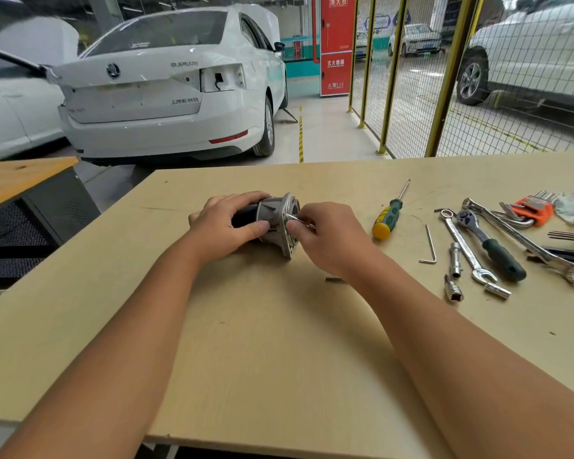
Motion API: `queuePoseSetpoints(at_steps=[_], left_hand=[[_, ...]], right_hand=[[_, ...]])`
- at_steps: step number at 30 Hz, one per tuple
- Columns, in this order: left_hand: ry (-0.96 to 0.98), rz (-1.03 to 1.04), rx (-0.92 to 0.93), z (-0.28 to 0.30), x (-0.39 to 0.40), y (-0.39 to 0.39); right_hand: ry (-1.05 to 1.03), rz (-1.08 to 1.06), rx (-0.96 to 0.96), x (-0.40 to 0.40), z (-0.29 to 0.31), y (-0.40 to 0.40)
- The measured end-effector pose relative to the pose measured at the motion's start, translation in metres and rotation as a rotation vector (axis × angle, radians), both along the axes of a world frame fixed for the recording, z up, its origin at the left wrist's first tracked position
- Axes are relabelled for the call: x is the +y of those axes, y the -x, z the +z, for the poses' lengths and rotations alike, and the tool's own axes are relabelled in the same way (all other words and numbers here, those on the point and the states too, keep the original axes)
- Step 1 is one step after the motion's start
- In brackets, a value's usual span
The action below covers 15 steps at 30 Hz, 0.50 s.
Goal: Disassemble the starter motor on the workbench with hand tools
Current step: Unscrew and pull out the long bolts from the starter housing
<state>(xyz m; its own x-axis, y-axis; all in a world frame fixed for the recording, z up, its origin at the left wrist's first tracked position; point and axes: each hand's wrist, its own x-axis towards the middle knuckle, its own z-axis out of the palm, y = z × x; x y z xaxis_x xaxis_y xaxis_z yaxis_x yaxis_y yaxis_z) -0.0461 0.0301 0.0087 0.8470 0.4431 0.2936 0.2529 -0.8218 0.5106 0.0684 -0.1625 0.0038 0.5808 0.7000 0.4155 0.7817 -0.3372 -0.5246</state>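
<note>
I see the starter motor (272, 220) lying mid-surface (279, 342). My left hand (226, 223) curls its fingers around the motor's body; my right hand (325, 233) pinches a thin metal tool (295, 218) against its flange.

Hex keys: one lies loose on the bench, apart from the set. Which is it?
The lone bare L-shaped hex key, lying between the screwdriver and the combination wrench. The others sit bundled in the orange holder farther right.
</note>
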Motion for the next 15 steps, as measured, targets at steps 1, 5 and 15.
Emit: queuePoseSetpoints(at_steps=[1, 5, 15], left_hand=[[0.002, -0.002, 0.005, 0.0003, 0.0002, 0.0002], [-0.018, -0.013, 0.033, 0.0017, 0.0001, 0.0013], [-0.040, -0.005, 0.047, 0.0002, 0.0009, -0.0001]], right_hand=[[0.012, 0.002, -0.007, 0.0007, -0.0003, 0.0012], [0.046, -0.021, -0.044, 0.0017, -0.0012, 0.0033], [0.109, -0.078, -0.092, 0.0090, -0.0057, 0.0017]])
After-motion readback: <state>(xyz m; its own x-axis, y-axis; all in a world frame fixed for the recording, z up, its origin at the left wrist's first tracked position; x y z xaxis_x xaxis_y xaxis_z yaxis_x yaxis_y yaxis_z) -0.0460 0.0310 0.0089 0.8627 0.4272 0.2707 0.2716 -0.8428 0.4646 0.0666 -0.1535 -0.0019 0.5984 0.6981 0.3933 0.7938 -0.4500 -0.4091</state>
